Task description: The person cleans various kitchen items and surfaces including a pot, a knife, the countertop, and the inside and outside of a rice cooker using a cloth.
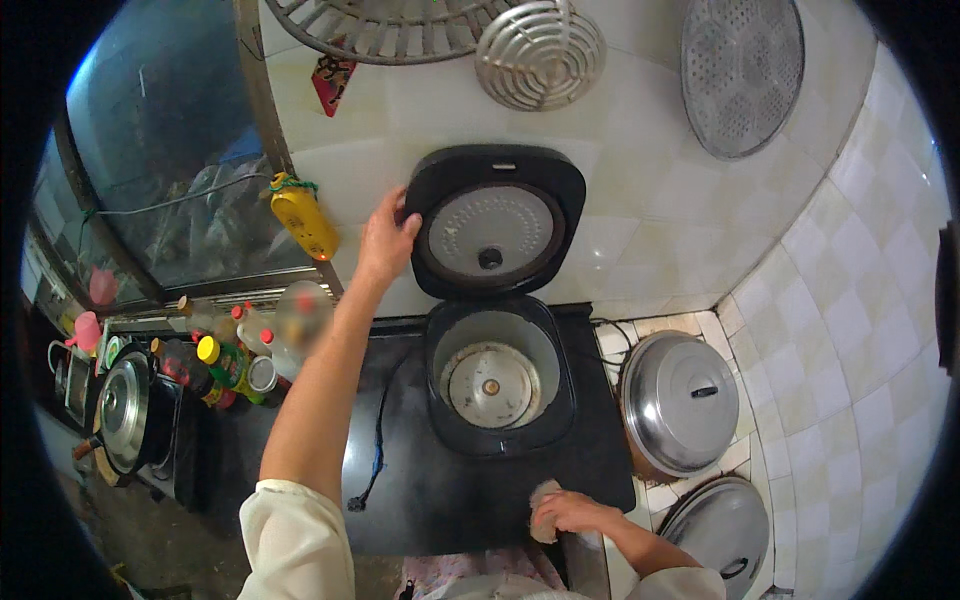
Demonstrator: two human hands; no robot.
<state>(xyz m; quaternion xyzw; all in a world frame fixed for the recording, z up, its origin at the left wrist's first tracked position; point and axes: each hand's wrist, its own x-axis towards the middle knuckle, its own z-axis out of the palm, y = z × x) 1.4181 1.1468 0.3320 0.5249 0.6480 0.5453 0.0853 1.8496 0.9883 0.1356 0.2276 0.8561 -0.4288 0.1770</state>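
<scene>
A black rice cooker (442,420) stands on the dark countertop with its inner pot out, so the heating plate (491,367) at the bottom shows brownish stains. Its lid (420,262) is raised upright near the tiled wall. My left hand (391,236) grips the lid's left edge, thumb on the inner face and fingers behind, partly hidden. Near the counter's front edge, my right hand (574,511) holds a crumpled pale cloth (543,529) against the surface, right of and below the cooker.
A power cord with a plug (357,504) lies left of the cooker. Several bottles (229,364) and a lidded pot (126,405) stand farther left. Two large metal lids (679,405) (724,529) are at the right. Metal racks (540,56) and a perforated steamer plate (742,75) hang above.
</scene>
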